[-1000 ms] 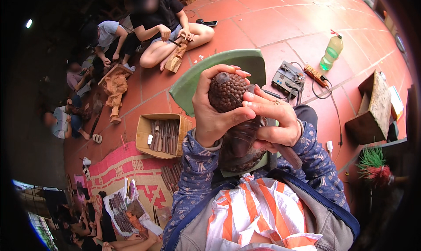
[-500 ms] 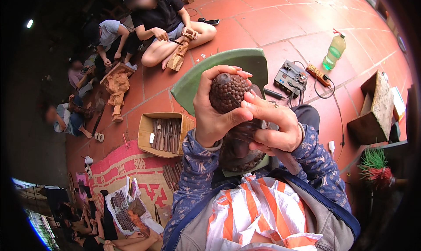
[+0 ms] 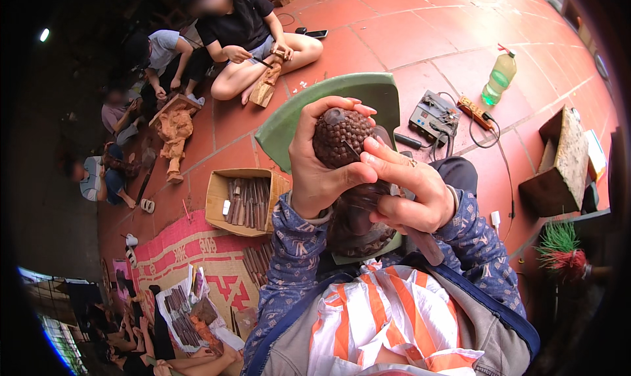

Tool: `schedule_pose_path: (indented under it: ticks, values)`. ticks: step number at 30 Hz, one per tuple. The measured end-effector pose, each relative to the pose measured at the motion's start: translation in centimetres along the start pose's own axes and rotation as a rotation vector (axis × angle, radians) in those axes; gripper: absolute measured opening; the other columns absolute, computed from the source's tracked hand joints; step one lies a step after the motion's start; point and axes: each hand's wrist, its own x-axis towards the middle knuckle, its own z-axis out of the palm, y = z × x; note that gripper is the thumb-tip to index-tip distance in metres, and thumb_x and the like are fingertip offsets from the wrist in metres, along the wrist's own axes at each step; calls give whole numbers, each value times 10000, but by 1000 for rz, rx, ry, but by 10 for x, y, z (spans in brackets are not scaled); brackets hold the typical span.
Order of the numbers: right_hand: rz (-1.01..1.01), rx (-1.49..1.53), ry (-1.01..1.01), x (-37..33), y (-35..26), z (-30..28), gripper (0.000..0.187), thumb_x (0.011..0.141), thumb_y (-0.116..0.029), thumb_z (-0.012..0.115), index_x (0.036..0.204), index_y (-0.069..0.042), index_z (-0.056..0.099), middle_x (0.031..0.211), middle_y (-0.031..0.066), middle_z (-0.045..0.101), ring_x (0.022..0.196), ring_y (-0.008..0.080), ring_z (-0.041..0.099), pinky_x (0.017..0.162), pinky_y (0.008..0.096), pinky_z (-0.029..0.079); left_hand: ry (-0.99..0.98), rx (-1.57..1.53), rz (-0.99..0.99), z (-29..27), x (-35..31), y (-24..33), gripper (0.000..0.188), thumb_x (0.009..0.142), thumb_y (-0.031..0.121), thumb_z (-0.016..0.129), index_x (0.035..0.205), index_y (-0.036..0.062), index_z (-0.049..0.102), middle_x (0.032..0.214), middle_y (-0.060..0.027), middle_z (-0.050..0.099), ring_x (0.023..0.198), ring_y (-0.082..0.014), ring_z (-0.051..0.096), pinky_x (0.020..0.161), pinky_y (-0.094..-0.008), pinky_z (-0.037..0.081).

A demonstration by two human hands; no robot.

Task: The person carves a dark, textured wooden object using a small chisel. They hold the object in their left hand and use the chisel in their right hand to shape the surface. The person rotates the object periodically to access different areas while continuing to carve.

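Note:
A dark brown wooden carving has a head [image 3: 340, 131] covered in small round bumps, with its smooth lower part [image 3: 355, 225] below, partly hidden by my hands. My left hand [image 3: 310, 175] is wrapped round the head's left side, its thumb reaching across the front toward the right fingers. My right hand [image 3: 417, 190] grips a carving chisel. Its wooden handle [image 3: 426, 246] sticks out below the palm toward my lap, and its thin dark tip lies against the bumps. The two hands touch in front of the carving.
Behind the carving stands a curved green plastic piece [image 3: 328, 100]. To the left, a cardboard box [image 3: 217, 221] holds several chisels. At right are a grey control box [image 3: 434, 116], a power strip [image 3: 474, 110], a bottle [image 3: 501, 77] and a wooden box [image 3: 559, 172]. Other people carve at far left.
The chisel's handle shows further out below my right palm, and the right hand has tilted slightly. My left hand keeps its hold on the head.

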Motion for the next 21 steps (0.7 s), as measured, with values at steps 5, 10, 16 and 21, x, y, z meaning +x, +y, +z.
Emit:
schedule_pose_path:
  ticks: [5, 10, 16, 21]
  values:
    - [72, -28, 10, 2, -13, 2, 285, 644, -92, 748, 699, 48, 505, 1196, 387, 482, 1183, 528, 465, 982, 575, 407, -19, 4, 22, -1, 1, -2, 818, 594, 363, 870, 1205, 21, 447, 1127, -116, 567, 1030, -166, 571, 904, -293, 473]
    - [122, -44, 3, 7, -25, 3, 212, 739, -56, 723, 735, 42, 535, 1250, 389, 444, 1194, 570, 423, 981, 538, 407, 23, 26, 11, 2, 1, -3, 877, 583, 462, 842, 1217, 17, 431, 1109, -147, 563, 1002, -215, 586, 866, -338, 508]
    - [209, 0, 55, 12, -35, 8, 267, 709, -70, 743, 712, 44, 501, 1251, 372, 446, 1229, 541, 405, 1017, 559, 367, 8, 5, 7, -1, 0, -3, 880, 563, 451, 843, 1209, 12, 437, 1119, -130, 562, 1022, -199, 580, 887, -322, 493]
    - [183, 145, 96, 3, -29, 7, 250, 713, -51, 748, 757, 38, 519, 1308, 357, 404, 1264, 527, 374, 1045, 539, 332, 9, 62, 28, 0, 1, -4, 945, 521, 526, 808, 1220, 19, 424, 1107, -148, 559, 997, -235, 594, 852, -357, 531]
